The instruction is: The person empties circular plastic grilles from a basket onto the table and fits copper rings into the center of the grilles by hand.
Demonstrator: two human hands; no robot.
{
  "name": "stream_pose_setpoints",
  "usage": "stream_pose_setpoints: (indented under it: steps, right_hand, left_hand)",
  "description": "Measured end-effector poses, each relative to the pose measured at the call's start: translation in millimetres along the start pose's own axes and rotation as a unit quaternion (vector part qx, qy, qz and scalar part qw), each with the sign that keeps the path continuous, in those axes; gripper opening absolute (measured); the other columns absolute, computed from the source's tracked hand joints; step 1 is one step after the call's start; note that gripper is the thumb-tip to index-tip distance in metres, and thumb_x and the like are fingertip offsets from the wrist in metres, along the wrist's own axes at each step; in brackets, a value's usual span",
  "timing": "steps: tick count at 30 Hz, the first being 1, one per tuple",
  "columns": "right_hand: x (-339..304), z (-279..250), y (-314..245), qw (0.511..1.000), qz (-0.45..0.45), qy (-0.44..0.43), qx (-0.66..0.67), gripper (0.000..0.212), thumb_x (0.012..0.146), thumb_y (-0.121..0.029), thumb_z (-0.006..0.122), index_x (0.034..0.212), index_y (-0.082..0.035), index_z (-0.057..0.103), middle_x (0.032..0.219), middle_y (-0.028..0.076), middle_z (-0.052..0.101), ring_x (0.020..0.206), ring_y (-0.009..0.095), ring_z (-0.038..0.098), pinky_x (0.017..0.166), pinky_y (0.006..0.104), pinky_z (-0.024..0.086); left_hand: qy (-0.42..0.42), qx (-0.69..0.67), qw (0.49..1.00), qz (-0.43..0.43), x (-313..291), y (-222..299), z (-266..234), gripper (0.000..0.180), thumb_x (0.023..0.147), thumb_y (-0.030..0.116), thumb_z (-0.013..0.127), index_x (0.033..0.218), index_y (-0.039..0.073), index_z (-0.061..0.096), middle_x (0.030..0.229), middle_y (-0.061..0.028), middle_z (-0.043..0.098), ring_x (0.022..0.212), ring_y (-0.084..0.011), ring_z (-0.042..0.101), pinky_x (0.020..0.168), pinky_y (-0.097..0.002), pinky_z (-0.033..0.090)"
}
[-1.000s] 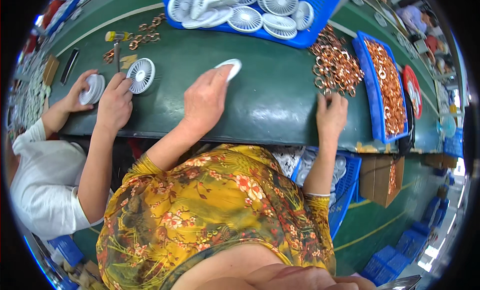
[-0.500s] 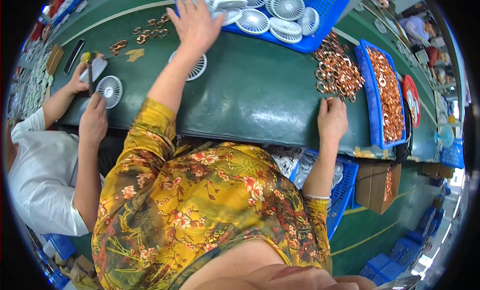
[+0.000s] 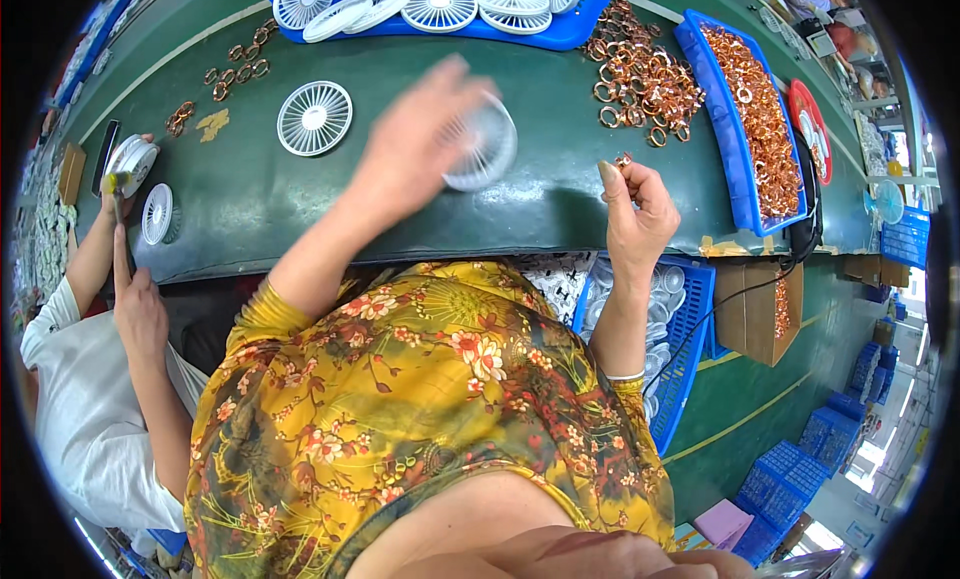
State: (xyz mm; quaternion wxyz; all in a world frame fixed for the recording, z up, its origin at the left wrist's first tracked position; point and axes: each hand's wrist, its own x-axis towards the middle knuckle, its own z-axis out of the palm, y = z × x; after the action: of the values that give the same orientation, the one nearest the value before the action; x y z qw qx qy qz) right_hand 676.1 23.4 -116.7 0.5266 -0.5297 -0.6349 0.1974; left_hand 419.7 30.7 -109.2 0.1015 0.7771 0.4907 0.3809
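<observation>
My left hand (image 3: 415, 144), smeared by motion, grips a round white fan grille (image 3: 487, 149) by its left side, just above the green table. To the right, my right hand (image 3: 640, 219) is closed in a pinch, with a small copper-coloured ring (image 3: 624, 161) showing at the fingertips. Another white slotted fan grille (image 3: 315, 118) lies flat on the table, left of my left hand. Beyond my right hand spreads a loose pile of copper-coloured rings (image 3: 645, 74).
A blue basket (image 3: 545, 36) of white grilles stands at the far edge. On the right is a blue tray (image 3: 722, 159) full of rings. At left, a co-worker's hand (image 3: 140, 314) holds a hammer beside another grille (image 3: 157, 214). Several rings (image 3: 240, 69) lie far left.
My left hand has come from the basket toward me and right, now with a grille in it. My right hand has lifted away from the ring pile with a ring. The view has shifted.
</observation>
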Motion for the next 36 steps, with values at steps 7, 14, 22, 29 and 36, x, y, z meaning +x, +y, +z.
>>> stream_pose_setpoints:
  steps: [7,14,22,29,36]
  right_hand:
    - [-13.7,9.1,-4.2,0.988,0.061,-0.013,0.145,0.011,0.080,-0.007,0.073,0.083,0.001,0.066,0.076,0.003,0.067,0.065,0.006,0.057,0.060,0.0205,0.046]
    - [-13.8,13.2,-41.2,0.976,-0.214,-0.025,-0.029,0.018,0.068,-0.003,0.078,0.082,-0.004,0.067,0.083,0.007,0.064,0.072,0.023,0.061,0.062,0.0299,0.048]
    - [-4.0,19.5,-52.1,0.950,-0.281,-0.048,-0.125,0.017,0.070,-0.005,0.073,0.082,-0.006,0.062,0.076,0.006,0.060,0.066,0.025,0.056,0.057,0.0348,0.045]
    - [-0.8,18.2,-54.2,0.942,-0.240,-0.167,-0.166,0.008,0.080,-0.010,0.063,0.082,-0.007,0.056,0.074,0.008,0.053,0.068,0.028,0.051,0.060,0.0388,0.043]
    - [-14.8,27.8,-42.3,0.953,-0.213,-0.155,-0.149,0.011,0.079,-0.013,0.066,0.086,-0.007,0.059,0.084,0.009,0.058,0.080,0.028,0.055,0.070,0.0389,0.045]
  left_hand:
    - [-0.101,0.081,0.990,0.060,-25.1,18.3,29.5,0.050,0.083,0.035,0.067,0.123,0.009,0.054,0.128,-0.0202,0.052,0.118,-0.0367,0.050,0.098,-0.0389,0.041]
    - [-0.019,-0.435,0.873,-0.219,-5.6,36.6,27.0,0.038,0.101,0.033,0.041,0.105,-0.001,0.057,0.087,-0.0023,0.058,0.082,-0.0084,0.051,0.073,-0.0253,0.044]
    - [-0.022,-0.407,0.901,-0.148,-8.9,59.2,19.9,0.027,0.095,0.016,0.048,0.115,-0.001,0.046,0.098,-0.0070,0.057,0.090,-0.0103,0.053,0.080,-0.0271,0.045]
    - [-0.066,-0.328,0.927,-0.172,-10.4,60.0,18.8,0.028,0.093,0.012,0.049,0.118,0.000,0.044,0.102,-0.0085,0.058,0.093,-0.0128,0.054,0.083,-0.0288,0.045]
    - [-0.104,-0.316,0.924,-0.188,-7.7,47.7,21.3,0.031,0.097,0.017,0.046,0.123,0.001,0.046,0.105,-0.0088,0.058,0.098,-0.0139,0.054,0.087,-0.0293,0.045]
